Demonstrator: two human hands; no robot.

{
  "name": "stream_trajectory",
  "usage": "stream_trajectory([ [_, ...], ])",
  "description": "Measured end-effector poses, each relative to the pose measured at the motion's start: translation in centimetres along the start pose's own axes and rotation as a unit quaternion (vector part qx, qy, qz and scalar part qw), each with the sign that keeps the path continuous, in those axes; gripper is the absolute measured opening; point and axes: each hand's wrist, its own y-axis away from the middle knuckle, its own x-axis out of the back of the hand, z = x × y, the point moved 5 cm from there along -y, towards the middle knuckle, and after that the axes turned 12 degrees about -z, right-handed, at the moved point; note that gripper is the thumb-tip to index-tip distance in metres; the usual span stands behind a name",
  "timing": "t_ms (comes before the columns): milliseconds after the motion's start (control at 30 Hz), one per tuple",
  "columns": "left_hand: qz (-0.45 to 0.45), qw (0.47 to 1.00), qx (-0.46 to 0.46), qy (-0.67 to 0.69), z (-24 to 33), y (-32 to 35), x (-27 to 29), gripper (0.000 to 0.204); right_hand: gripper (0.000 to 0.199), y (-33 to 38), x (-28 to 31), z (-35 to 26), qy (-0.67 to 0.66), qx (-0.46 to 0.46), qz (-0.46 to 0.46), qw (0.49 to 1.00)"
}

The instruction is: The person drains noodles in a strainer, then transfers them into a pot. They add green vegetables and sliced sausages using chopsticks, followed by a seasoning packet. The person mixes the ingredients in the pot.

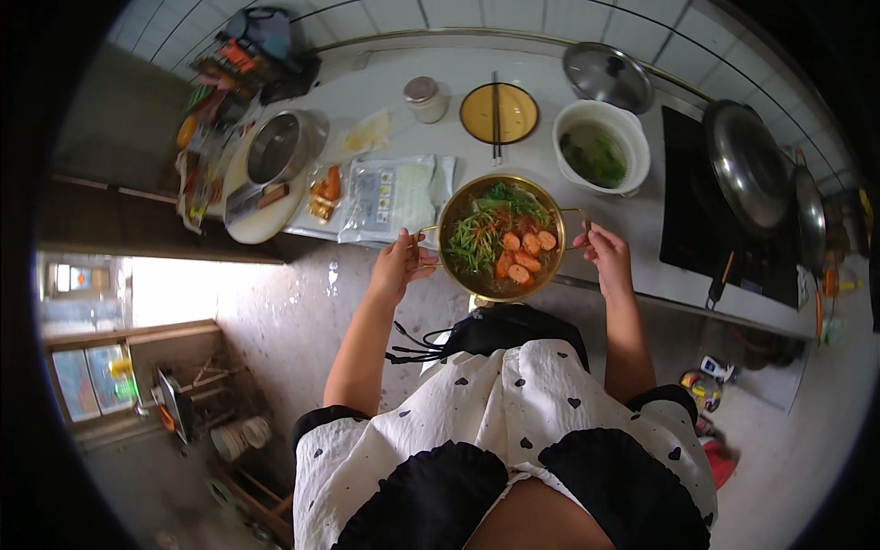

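Observation:
A round gold-coloured pot [451, 206] hangs just in front of the counter edge, filled with dark broth, green shreds, orange strips and sausage slices. My left hand [400, 263] grips its left handle. My right hand [605, 254] grips its right handle. The pot sits level between both hands, above my white heart-print dress.
On the white counter [385, 92] stand a white pot of greens [600, 147] with its lid behind, a yellow plate with chopsticks [498, 113], a jar [424, 98], plastic packets [390, 197] and a steel bowl on a board [275, 147]. A black cooktop with a lidded wok [747, 165] is at right.

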Motion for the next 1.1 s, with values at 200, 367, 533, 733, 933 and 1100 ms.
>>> stream_trajectory([
  [200,-0.020,0.997,0.044,-0.055,-1.2,-5.6,-1.8,0.051,0.019,1.1,3.3,2.7,-0.033,-0.016,0.046,0.998],
  [367,-0.024,0.994,0.061,-0.083,-1.7,-7.8,-2.6,0.049,0.019,1.0,4.5,4.4,-0.047,-0.028,0.080,0.995],
  [533,-0.022,0.994,0.070,-0.085,-2.1,-9.2,-2.5,0.048,0.020,0.4,5.1,5.4,-0.043,-0.036,0.094,0.994],
  [733,-0.045,0.992,0.069,-0.094,-1.8,-9.8,-2.9,0.039,0.029,0.1,6.5,5.4,0.217,-0.034,0.120,0.968],
  [933,-0.016,0.988,0.007,-0.151,2.5,-5.6,-0.8,0.047,0.034,7.8,-2.9,-17.8,0.269,0.354,0.104,0.889],
  [1100,0.001,0.994,-0.073,-0.081,5.6,-1.5,1.3,0.045,0.071,15.7,-6.3,-31.3,0.327,0.608,-0.024,0.723],
])
